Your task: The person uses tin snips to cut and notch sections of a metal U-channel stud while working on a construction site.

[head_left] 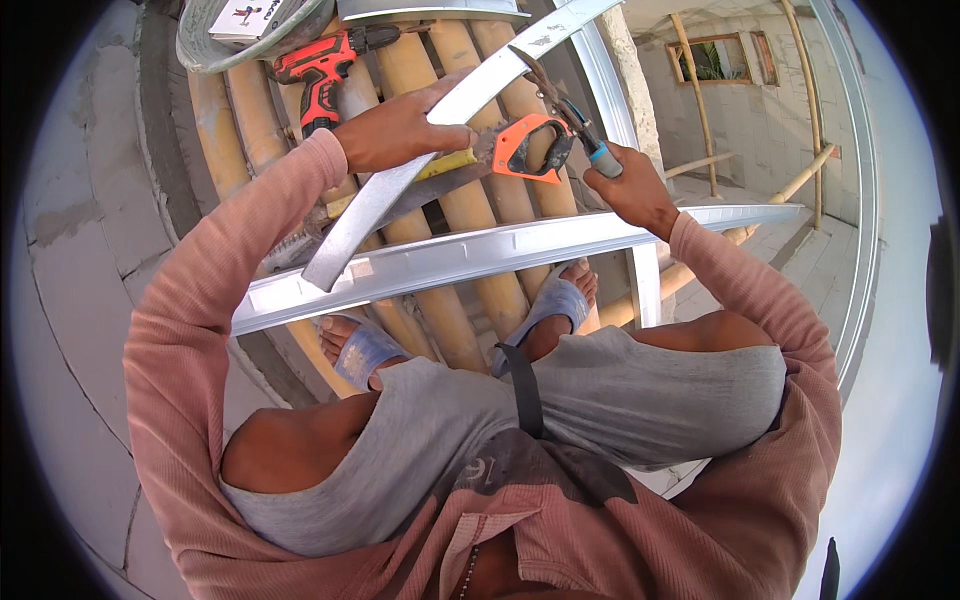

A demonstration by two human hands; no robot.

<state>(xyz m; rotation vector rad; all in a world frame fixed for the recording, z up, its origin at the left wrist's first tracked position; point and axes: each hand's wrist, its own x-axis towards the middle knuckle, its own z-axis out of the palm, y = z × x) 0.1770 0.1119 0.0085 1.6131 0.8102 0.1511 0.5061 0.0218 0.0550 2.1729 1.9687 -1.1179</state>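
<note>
Metal strip (pixel 483 90) slants through the upper centre in the grip of the left hand (pixel 400 130), the right hand (pixel 635 190) clasps snips (pixel 575 115) beside it, and a white label (pixel 240 20) bears lettering, upper left.

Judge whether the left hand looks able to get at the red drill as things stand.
Probably yes: the red drill lies close beside the left hand with nothing seen between them, though that hand would likely need to release the metal strip first.

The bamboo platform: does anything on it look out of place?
Perhaps the orange-handled saw: it lies loose on bamboo poles, blade bare, close to the metal strip held by the left hand.
</note>
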